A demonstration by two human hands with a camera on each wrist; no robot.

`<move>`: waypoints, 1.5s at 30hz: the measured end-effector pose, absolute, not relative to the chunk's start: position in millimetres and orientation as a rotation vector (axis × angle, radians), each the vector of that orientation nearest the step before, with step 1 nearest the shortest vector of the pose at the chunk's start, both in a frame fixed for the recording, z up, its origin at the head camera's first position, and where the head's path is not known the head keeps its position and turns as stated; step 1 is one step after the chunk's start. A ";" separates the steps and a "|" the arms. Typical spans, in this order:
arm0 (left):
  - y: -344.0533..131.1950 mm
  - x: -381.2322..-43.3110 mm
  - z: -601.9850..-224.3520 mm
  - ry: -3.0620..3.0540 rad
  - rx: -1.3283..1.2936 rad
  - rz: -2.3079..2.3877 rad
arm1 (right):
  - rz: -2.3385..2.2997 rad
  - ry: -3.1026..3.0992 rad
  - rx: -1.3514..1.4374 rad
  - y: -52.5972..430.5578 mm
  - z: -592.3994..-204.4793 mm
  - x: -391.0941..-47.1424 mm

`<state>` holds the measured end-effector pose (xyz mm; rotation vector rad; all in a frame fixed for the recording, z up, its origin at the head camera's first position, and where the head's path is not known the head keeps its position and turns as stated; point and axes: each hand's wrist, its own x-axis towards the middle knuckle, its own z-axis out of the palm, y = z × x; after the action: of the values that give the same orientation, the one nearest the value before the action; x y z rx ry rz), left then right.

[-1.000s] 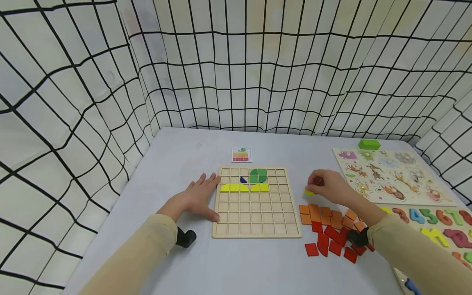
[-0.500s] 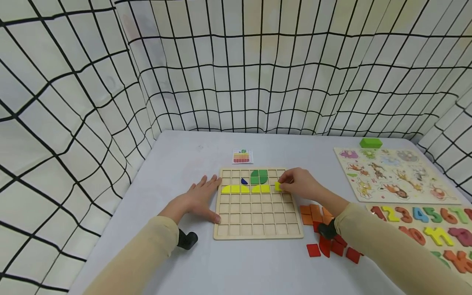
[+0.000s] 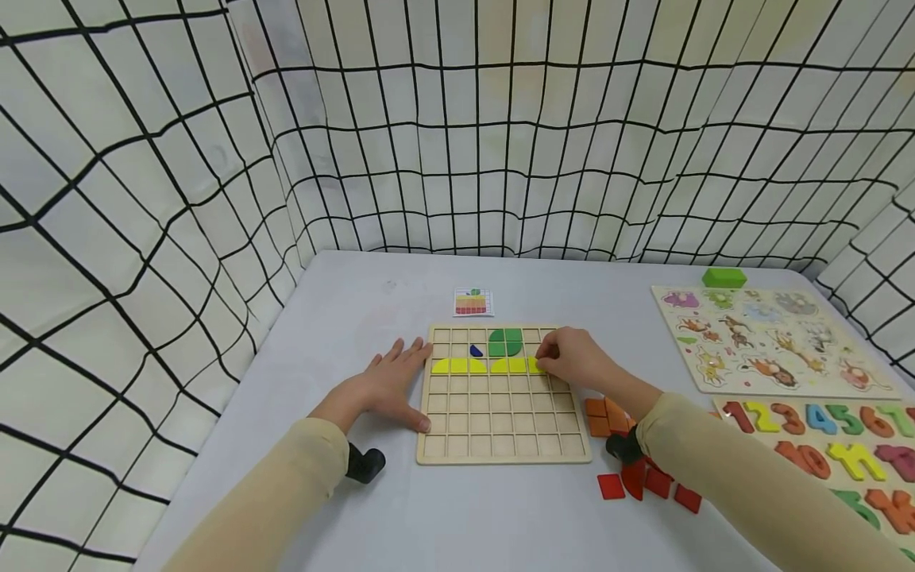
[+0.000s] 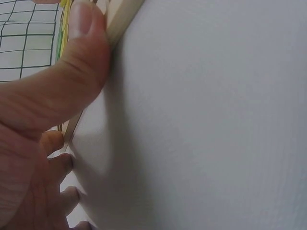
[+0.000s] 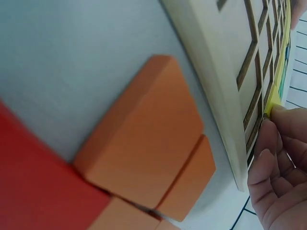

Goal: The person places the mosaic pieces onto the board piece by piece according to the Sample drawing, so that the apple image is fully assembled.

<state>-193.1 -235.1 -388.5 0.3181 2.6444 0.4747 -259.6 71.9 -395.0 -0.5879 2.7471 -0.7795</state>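
A wooden grid board (image 3: 500,425) lies flat on the white table. My left hand (image 3: 386,389) has its fingers spread along the board's left edge; in the left wrist view the thumb (image 4: 72,62) presses on the rim. At the board's right side, my right hand (image 3: 575,357) pinches a yellow tile (image 5: 273,101) between thumb and fingertips, at the right end of the yellow row. That row of yellow tiles (image 3: 457,365) has rounded tops. Green tiles (image 3: 505,343) and a small blue piece (image 3: 476,350) sit in cells above it. The fingers partly hide the pinched tile.
Orange tiles (image 3: 596,417) and red tiles (image 3: 611,486) lie loose under my right forearm. A small picture card (image 3: 473,302) is behind the board. To the right are an animal puzzle (image 3: 772,342), a number puzzle (image 3: 809,417) and a green block (image 3: 724,277). Black netting surrounds the table.
My right hand has carried the yellow tile leftward from the table onto the board, then slightly further left, against the yellow row. The left hand has stayed on the board's edge.
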 end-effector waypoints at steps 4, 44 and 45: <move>-233.6 -192.8 -386.8 2.647 0.321 0.467 | -0.759 2.762 -0.588 72.1 -393.8 -258.0; -233.8 -193.1 -386.9 2.635 0.338 0.405 | -0.645 2.630 -0.706 154.1 -392.6 -221.0; -233.6 -193.1 -386.4 2.634 0.339 0.405 | -0.645 2.634 -0.710 153.4 -392.4 -220.9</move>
<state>-193.1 -233.6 -386.4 0.3387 2.6343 0.4045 -220.9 153.4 -392.4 -0.7096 2.6336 -0.6451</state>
